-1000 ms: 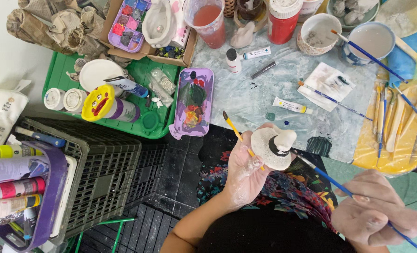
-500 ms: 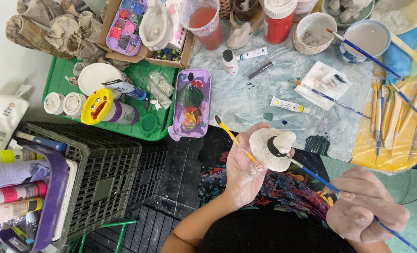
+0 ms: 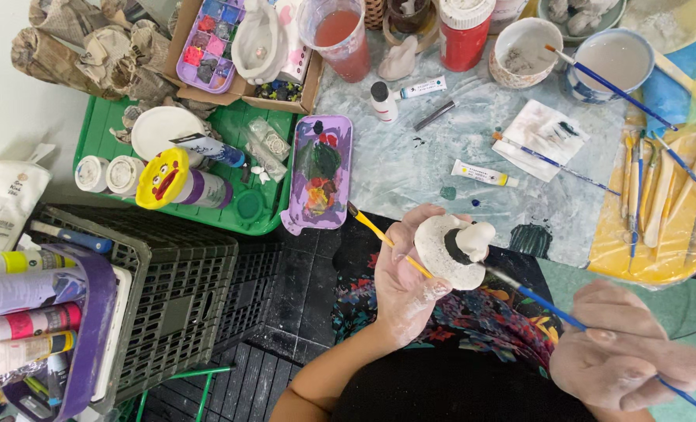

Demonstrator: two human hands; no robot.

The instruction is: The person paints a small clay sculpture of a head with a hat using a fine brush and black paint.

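A purple paint palette (image 3: 317, 173) is seen lying on the table beside a green tray (image 3: 231, 129) that carries white lidded jars (image 3: 106, 173) and a bottle with a yellow cap (image 3: 180, 183). A cup of reddish water (image 3: 338, 34), a red container (image 3: 465, 33) and two white bowls (image 3: 525, 50) are set along the far edge. Loose brushes and tools are laid on a yellow sheet (image 3: 661, 195) at the right. A black crate (image 3: 148, 289) is placed at the left, with paint tubes in a purple holder (image 3: 86, 336) beside it. Nothing is interposed between the hands and the work.

A white clay figure (image 3: 451, 250) is held over the lap, near the table edge. It is made of a round, flat disc with a small rounded knob facing right; a black painted patch is visible at their junction.

The left hand (image 3: 407, 285) is closed around the disc and also pinches a yellow-handled brush (image 3: 379, 234), whose axis runs up-left. The right hand (image 3: 626, 359) is curled around a blue-handled brush (image 3: 551, 309); its long axis runs diagonally, with the tip directed up-left at the black patch.
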